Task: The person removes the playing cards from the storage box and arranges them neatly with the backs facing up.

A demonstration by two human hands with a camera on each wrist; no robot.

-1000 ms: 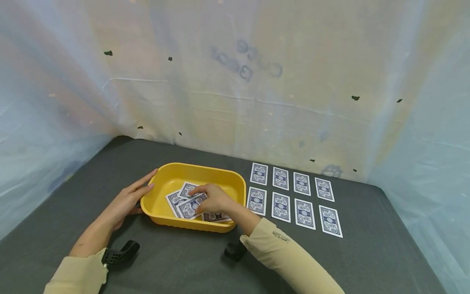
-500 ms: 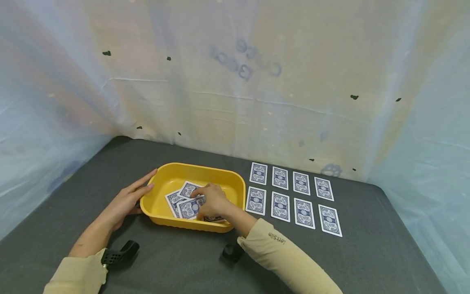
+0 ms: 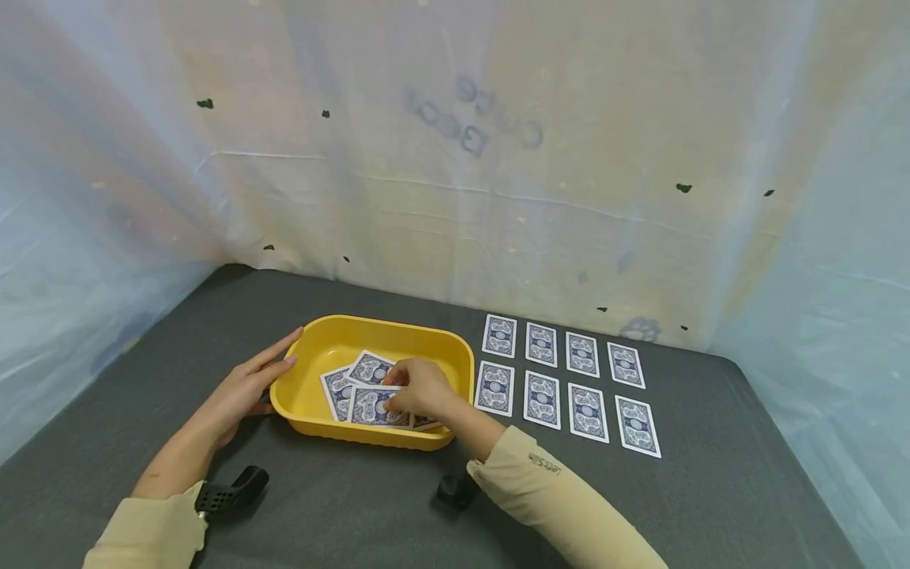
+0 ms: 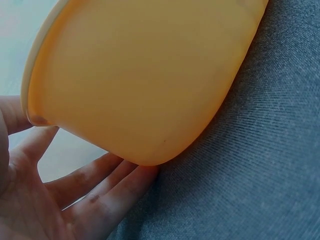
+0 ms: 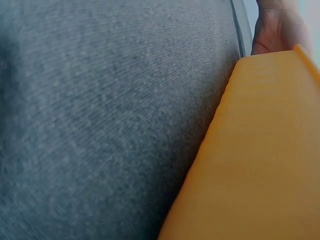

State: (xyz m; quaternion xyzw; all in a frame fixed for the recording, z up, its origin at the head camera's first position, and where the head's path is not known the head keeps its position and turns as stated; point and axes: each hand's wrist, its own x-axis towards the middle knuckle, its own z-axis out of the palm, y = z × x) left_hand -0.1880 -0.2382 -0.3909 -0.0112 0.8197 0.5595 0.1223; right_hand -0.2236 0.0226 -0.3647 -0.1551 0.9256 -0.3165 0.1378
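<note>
In the head view a yellow plastic tray [image 3: 306, 399] sits on the dark table, with several patterned-back playing cards lying loosely inside. My left hand [image 3: 242, 395] grips the tray's left end, thumb at the rim; the left wrist view shows fingers [image 4: 107, 200] against the outer wall. Reaching over the tray's near right side, my right hand [image 3: 425, 389] pinches a playing card [image 3: 366, 405] that overlaps others. Another card [image 3: 370, 368] lies just behind it. The right wrist view shows only the tray's outside [image 5: 250, 150] and part of the other hand, so the right fingertips are hidden there.
Right of the tray, several playing cards lie face down in two rows, such as a far-row card [image 3: 542, 344] and a near-row card [image 3: 588, 412]. Grey cloth covers the table [image 3: 341, 506]. A pale hanging sheet [image 3: 455, 197] closes off the back and sides.
The right hand shifts slightly within the tray, and the front card turns to lie straighter and further right. The left hand stays at the tray's end.
</note>
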